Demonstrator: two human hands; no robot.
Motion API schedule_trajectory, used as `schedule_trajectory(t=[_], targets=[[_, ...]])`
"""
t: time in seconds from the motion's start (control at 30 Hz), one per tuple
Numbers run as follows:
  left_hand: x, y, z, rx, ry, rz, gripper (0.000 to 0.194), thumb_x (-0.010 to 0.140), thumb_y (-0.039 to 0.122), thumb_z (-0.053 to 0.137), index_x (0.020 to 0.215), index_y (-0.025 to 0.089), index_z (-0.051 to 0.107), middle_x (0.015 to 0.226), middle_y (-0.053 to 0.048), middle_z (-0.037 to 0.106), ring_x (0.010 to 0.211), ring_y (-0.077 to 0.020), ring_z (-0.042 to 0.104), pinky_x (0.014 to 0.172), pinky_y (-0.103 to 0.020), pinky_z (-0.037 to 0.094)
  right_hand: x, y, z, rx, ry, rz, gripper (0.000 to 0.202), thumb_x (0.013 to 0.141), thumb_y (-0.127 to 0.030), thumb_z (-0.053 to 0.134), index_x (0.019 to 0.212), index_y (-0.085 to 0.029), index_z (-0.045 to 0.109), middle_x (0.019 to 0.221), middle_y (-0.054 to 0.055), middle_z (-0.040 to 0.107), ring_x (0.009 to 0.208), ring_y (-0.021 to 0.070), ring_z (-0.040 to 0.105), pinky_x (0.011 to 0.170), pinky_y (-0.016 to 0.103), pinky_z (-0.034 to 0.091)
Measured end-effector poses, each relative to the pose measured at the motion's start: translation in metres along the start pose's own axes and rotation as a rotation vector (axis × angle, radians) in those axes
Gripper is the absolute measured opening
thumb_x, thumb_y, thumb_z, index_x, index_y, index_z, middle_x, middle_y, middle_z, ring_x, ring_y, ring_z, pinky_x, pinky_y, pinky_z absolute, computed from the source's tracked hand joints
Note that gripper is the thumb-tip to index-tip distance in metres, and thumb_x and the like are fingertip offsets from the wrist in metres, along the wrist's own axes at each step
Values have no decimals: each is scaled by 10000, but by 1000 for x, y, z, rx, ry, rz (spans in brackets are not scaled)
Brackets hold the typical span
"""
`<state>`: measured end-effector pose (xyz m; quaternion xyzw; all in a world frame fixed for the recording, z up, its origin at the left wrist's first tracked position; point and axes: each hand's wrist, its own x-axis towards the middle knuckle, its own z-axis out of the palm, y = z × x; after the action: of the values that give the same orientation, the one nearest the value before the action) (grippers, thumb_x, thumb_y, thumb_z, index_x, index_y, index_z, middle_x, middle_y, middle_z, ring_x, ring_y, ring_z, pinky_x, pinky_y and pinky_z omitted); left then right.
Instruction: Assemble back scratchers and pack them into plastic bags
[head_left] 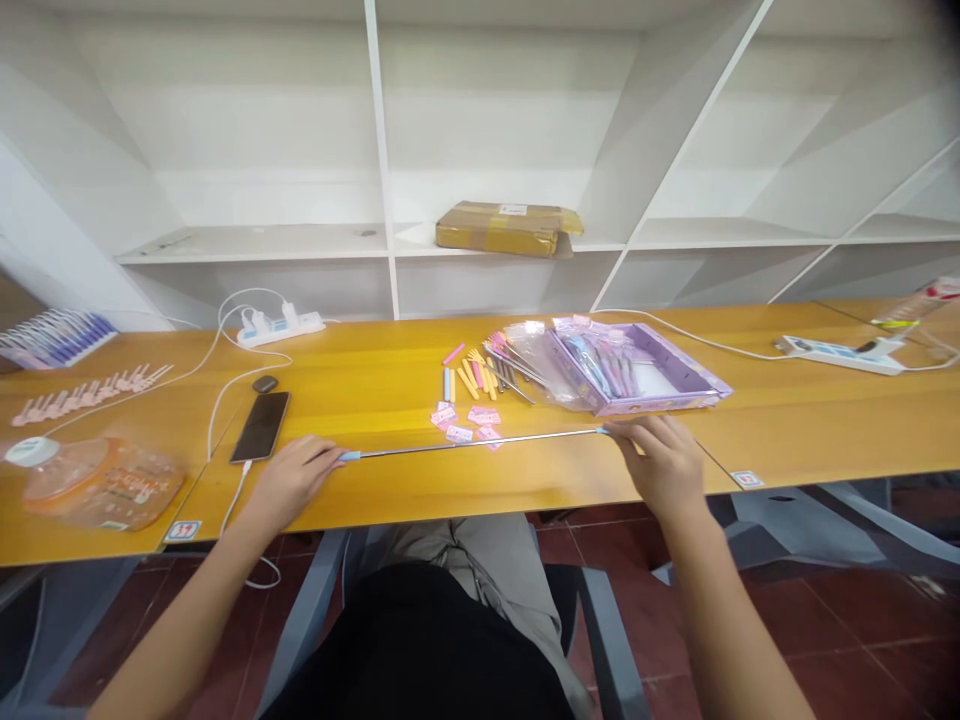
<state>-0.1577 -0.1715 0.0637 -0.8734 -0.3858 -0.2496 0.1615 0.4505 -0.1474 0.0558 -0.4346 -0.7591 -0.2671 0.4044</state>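
A thin silver telescopic rod (480,443) with light blue ends is stretched out level above the near part of the table. Its left end is pinched by the fingers of my left hand (298,478), and my right hand (664,462) grips the other end, partly hiding it. Just beyond the rod lie pink-and-white cards (459,434). Behind these is a loose pile of yellow, pink and blue handles (470,378) with metal rods. A clear plastic bag (551,375) touches a purple open box (660,402) holding wrapped slim items.
On the left are a phone (261,425) with a cable, a power strip (281,329), an orange-labelled bottle (105,485) lying down and a row of pink items (86,395). A taped carton (499,230) rests on the shelf. Another power strip (840,353) is right.
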Motion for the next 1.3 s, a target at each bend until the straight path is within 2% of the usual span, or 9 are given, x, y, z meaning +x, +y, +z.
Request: schedule_trajectory(t=[0.1, 0.2, 0.27, 0.33, 0.5, 0.67, 1.17, 1.23, 1.3], targets=[[30, 38, 26, -39, 44, -39, 167, 1111, 253, 600, 1166, 187, 743, 1056, -90, 780, 917, -217, 674, 845, -364, 543, 22, -57, 32, 62, -27, -45, 127, 1059, -162, 684, 993, -244, 754, 844, 39, 718, 798, 208, 578, 765, 361, 402], [60, 73, 60, -99, -22, -10, 202, 1124, 262, 562, 1085, 184, 744, 1006, -92, 756, 894, -222, 658, 820, -364, 529, 42, -126, 65, 151, -94, -152, 198, 1104, -124, 580, 1015, -211, 734, 891, 64, 704, 834, 217, 538, 781, 363, 381], [71, 84, 78, -127, -71, -45, 212, 1122, 241, 552, 1039, 178, 737, 971, -91, 734, 885, -226, 650, 801, -362, 519, 48, -160, 81, 137, -112, -186, 210, 1116, -137, 570, 979, -197, 716, 879, 65, 688, 839, 224, 509, 768, 370, 360], [73, 84, 88, -160, -94, -67, 195, 1121, 244, 559, 1067, 181, 735, 994, -86, 740, 907, -228, 648, 821, -363, 516, 47, -175, 89, 140, -132, -186, 191, 1117, -145, 580, 990, -191, 716, 873, 60, 679, 850, 227, 501, 767, 371, 349], [61, 72, 89, -150, -154, -91, 203, 1123, 292, 565, 1195, 195, 728, 1095, -89, 756, 1014, -260, 640, 893, -410, 505, 26, -169, 97, 186, -249, -150, 226, 1138, -182, 547, 975, -197, 703, 909, 67, 676, 870, 230, 524, 766, 370, 350], [55, 81, 95, -256, -257, -162, 167, 1106, 290, 597, 1162, 190, 718, 1111, -85, 739, 1050, -266, 636, 946, -423, 528, 7, -166, 108, 215, -339, -104, 195, 1133, -206, 564, 999, -199, 704, 962, 80, 694, 930, 248, 561, 816, 366, 399], [46, 85, 105, -237, -227, -212, 140, 1096, 287, 619, 1146, 205, 719, 1097, -75, 748, 1035, -265, 639, 936, -429, 538, 10, -170, 112, 234, -330, -118, 208, 1129, -232, 585, 989, -203, 736, 934, 75, 704, 892, 234, 576, 775, 364, 389], [44, 77, 98, -211, -210, -201, 160, 1102, 302, 605, 1141, 205, 727, 1090, -79, 753, 1027, -264, 650, 907, -422, 538, 13, -159, 107, 223, -332, -125, 212, 1125, -227, 588, 977, -204, 738, 924, 72, 710, 879, 229, 578, 765, 365, 389], [33, 54, 78, -175, -183, -189, 190, 1110, 315, 584, 1129, 205, 738, 1070, -85, 758, 1003, -260, 662, 872, -412, 537, 11, -127, 93, 217, -328, -114, 220, 1122, -218, 579, 974, -210, 742, 909, 68, 717, 856, 227, 585, 755, 366, 398]])
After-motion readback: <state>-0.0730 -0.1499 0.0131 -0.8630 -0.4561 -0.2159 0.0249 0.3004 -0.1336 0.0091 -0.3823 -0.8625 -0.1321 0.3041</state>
